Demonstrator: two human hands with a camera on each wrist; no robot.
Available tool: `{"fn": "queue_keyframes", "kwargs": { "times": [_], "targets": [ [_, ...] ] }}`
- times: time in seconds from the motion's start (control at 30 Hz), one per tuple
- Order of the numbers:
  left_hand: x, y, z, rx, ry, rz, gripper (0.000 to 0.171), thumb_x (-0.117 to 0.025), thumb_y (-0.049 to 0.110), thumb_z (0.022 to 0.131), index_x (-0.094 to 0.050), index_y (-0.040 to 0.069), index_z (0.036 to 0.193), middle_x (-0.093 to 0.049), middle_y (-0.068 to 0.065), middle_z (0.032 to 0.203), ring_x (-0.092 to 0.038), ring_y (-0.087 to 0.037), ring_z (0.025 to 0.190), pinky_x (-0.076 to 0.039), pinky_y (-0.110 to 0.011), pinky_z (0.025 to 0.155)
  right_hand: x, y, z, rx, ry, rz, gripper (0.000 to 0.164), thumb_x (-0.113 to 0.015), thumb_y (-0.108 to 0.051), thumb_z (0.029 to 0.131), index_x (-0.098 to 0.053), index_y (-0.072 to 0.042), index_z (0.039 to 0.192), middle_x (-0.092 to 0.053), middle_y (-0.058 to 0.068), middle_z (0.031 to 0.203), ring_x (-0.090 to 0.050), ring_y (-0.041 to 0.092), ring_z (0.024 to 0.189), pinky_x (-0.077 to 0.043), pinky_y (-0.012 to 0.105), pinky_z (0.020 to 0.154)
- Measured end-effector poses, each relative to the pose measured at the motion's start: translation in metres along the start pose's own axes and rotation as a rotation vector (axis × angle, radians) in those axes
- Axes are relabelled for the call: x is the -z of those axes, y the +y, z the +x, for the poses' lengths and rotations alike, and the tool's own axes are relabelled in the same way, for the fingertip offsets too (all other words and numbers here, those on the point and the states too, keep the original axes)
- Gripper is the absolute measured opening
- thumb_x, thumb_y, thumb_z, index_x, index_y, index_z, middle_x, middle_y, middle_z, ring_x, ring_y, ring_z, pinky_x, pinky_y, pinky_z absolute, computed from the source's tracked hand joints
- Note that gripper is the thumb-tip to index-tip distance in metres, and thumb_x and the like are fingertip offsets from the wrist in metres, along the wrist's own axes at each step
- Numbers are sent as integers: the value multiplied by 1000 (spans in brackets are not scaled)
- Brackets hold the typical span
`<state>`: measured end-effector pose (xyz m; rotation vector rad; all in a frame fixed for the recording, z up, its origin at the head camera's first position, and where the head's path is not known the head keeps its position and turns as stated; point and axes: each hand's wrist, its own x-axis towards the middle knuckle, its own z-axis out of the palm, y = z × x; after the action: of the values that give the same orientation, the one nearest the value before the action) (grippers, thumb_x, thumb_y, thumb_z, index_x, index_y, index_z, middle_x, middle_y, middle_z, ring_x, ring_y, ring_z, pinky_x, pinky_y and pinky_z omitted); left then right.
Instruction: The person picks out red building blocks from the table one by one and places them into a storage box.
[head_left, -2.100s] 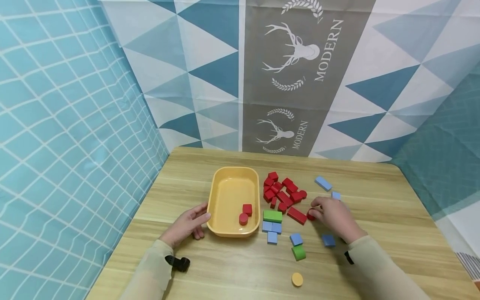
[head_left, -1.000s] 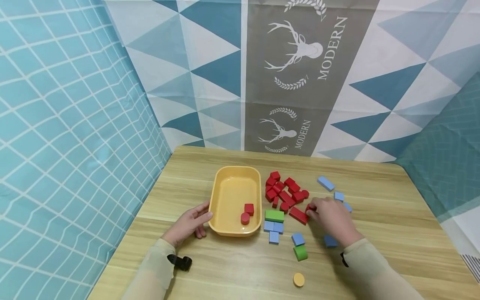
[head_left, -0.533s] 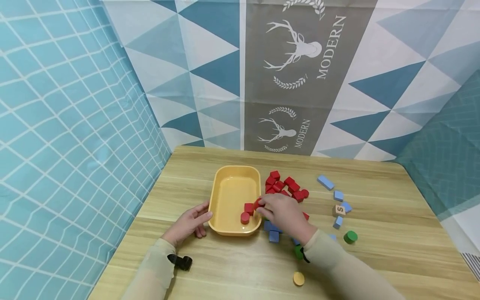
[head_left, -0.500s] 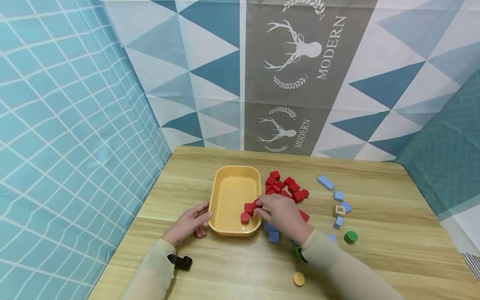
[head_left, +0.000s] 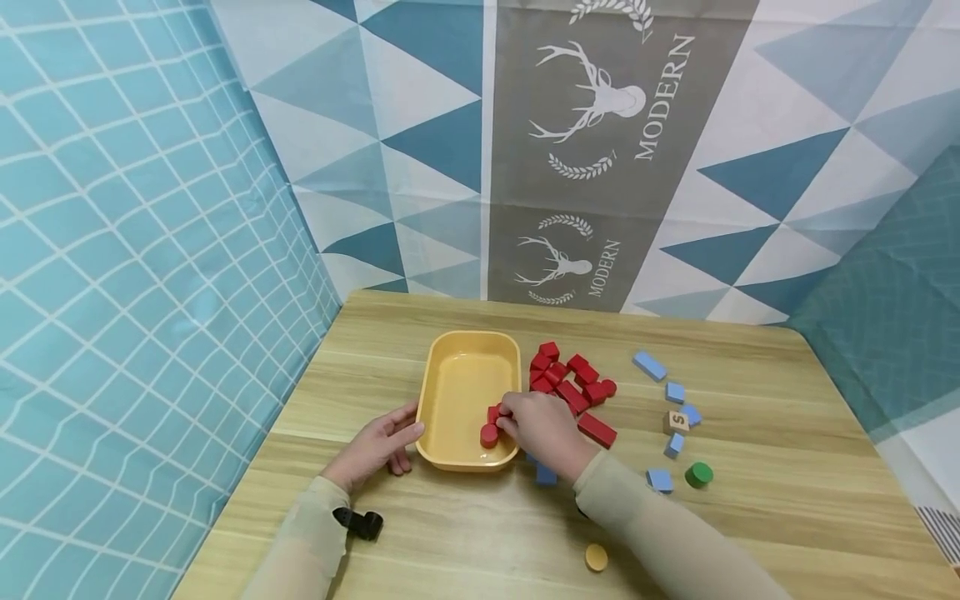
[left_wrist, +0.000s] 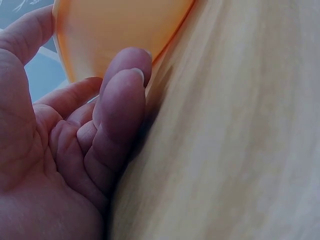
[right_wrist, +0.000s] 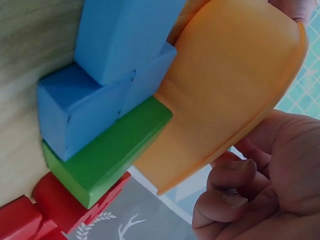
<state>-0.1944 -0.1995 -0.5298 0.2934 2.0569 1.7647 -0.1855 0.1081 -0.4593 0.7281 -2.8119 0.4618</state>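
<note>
The left hand (head_left: 378, 446) holds the near-left side of a yellow plastic tray (head_left: 427, 392), thumb at the rim and other fingers curled by the outer wall (left_wrist: 125, 95). Over the tray's right rim reaches the right hand (head_left: 543, 425); its fingertips are low inside and pinch a red toy block (head_left: 501, 409), mostly hidden by the fingers. Beside them in the tray lie a red cylinder (head_left: 489, 436) and a partly covered red cube (head_left: 492, 413). In the right wrist view, curled fingers (right_wrist: 225, 195) show beyond the tray wall, and the held block is hidden.
A cluster of red blocks (head_left: 573, 396) lies right of the tray, with a long red block (head_left: 597, 430) nearby. Blue blocks (head_left: 649, 366), a lettered wooden cube (head_left: 677, 422), a green cylinder (head_left: 699, 475) and a yellow disc (head_left: 596, 557) are scattered rightward. A green block (right_wrist: 107, 150) sits against the tray.
The right hand has taken a red block from the right of the pile, carried it left over the rim and lowered it into the tray. The left hand stays at the tray.
</note>
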Motion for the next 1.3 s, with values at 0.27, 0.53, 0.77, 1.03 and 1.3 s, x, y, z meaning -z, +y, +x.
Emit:
{"fn": "queue_keyframes", "kwargs": {
  "times": [0.27,0.53,0.77,1.03,1.3],
  "targets": [
    [0,0,-2,7,23,11,67,-61,33,99,-32,11,155,-53,-11,138,-60,-27,61,-53,-29,50,-7,0,4,-3,46,-27,15,-78,-28,86,-65,-21,83,-61,-10,67,-51,4,56,-47,25,48],
    [0,1,-1,12,18,2,66,-61,32,99,-33,11,154,-53,-12,138,-60,-27,62,-53,-28,51,-18,4,12,-69,103,-62,15,-75,-29,89,-65,-18,89,-61,-7,68,-52,7,56,-48,26,46],
    [0,3,-1,4,11,-2,66,-61,31,100,-32,9,154,-53,-13,137,-60,-28,62,-53,-29,51,-24,6,19,-146,108,-51,13,-72,-29,91,-65,-17,92,-65,-4,78,-59,12,64,-53,35,51],
    [-1,3,-1,9,4,-5,66,-61,31,100,-32,9,154,-53,-14,137,-60,-27,62,-52,-28,51,-25,4,21,-178,-13,-81,10,-70,-29,92,-71,-19,92,-64,-4,83,-61,13,70,-55,36,55],
    [-2,3,-2,14,2,-2,64,-60,30,100,-33,8,154,-53,-16,136,-59,-27,61,-52,-28,50,-24,2,20,-179,-55,-67,9,-72,-29,91,-74,-20,90,-66,-3,93,-62,14,78,-57,37,61]
  ]
}}
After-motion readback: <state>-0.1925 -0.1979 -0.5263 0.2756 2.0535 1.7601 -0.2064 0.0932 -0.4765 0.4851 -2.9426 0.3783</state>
